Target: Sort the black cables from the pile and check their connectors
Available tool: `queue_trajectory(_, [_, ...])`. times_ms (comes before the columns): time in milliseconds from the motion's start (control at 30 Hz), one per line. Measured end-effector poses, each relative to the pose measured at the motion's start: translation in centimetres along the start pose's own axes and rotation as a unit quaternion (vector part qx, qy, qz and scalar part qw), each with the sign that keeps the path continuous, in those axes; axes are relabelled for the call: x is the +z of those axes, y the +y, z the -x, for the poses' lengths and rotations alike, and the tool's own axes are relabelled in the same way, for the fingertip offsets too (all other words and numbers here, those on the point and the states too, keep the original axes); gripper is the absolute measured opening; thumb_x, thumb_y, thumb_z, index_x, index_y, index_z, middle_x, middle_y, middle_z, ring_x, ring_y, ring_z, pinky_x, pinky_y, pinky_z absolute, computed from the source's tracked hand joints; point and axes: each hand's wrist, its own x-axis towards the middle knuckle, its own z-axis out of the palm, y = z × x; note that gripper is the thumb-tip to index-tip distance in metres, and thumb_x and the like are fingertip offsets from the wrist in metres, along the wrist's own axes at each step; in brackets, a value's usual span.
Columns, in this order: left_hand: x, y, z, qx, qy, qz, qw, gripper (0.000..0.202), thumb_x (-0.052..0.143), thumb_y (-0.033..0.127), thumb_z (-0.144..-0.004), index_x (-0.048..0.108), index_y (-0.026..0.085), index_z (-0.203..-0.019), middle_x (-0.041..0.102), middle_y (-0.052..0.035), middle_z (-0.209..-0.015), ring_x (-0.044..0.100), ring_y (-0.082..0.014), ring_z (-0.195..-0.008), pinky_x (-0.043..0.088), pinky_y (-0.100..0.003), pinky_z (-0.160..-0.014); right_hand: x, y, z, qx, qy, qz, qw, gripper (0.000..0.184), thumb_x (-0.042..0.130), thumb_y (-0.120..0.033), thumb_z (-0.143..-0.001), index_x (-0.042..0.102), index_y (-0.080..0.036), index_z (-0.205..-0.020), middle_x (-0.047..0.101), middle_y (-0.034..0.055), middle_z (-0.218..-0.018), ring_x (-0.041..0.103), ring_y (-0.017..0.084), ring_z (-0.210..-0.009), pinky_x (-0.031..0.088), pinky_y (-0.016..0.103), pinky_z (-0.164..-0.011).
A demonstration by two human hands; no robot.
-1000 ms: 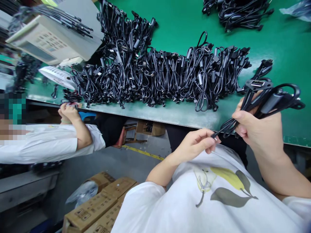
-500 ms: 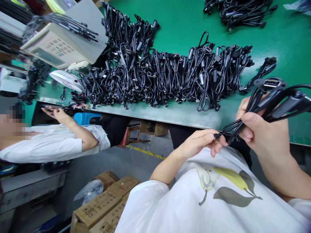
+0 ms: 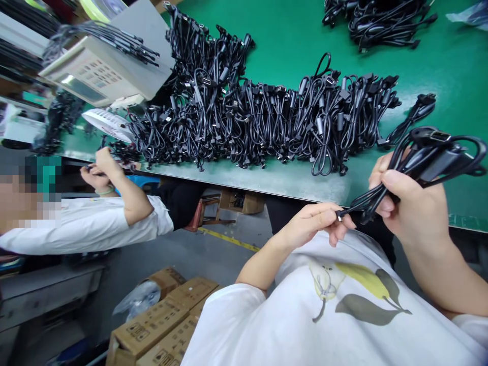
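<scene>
My right hand [image 3: 412,203] is closed around a bundled black cable [image 3: 442,165] with a USB-type socket and a thick grey barrel on it, held over the table's front edge. Thin strands run from this bundle toward my left hand [image 3: 322,221], which pinches a small black plug [image 3: 340,215] at their end between thumb and fingers. Just behind my right hand, one more cable bundle [image 3: 414,114] lies by itself on the green table [image 3: 282,46]. A long row of tied black cables [image 3: 263,119] fills the table to the left of it.
A second cable pile [image 3: 381,25] lies at the back right. At the left stand a beige device with a keypad [image 3: 91,76] and a white fan [image 3: 109,124]. A co-worker in a white shirt [image 3: 102,223] sits at the left. Cardboard boxes [image 3: 160,320] stand on the floor.
The cable bundle in my right hand has turned slightly, and its socket faces another way. My left hand stays on the plug. The co-worker's hands have moved.
</scene>
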Motion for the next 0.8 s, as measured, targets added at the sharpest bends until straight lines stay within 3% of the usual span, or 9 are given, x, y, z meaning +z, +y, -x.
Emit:
queue_trajectory(567, [0.2, 0.3, -0.3, -0.017, -0.001, 0.004, 1.0, 0.056, 0.073, 0.065, -0.084, 0.074, 0.01, -0.082, 0.065, -0.003, -0.059, 0.058, -0.0102, -0.046, 0.046, -0.022, -0.048, -0.4, 1.4, -1.2, 0.058, 0.029, 0.004, 0.998, 0.014, 0.076, -0.024, -0.082, 0.066, -0.018, -0.074, 0.052, -0.0039, -0.057, 0.036, 0.006, -0.039, 0.032, 0.015, -0.032])
queue_trajectory(800, [0.8, 1.0, -0.7, -0.069, 0.035, 0.004, 0.997, 0.065, 0.072, 0.075, -0.076, 0.072, 0.01, -0.07, 0.063, -0.0044, -0.05, 0.054, -0.0106, -0.039, 0.041, -0.023, -0.043, -0.7, 3.5, -1.5, 0.175, 0.04, -0.007, 0.984, 0.028, 0.083, -0.036, -0.074, 0.064, -0.016, -0.069, 0.046, -0.0059, -0.052, 0.03, 0.004, -0.04, 0.026, 0.013, -0.032])
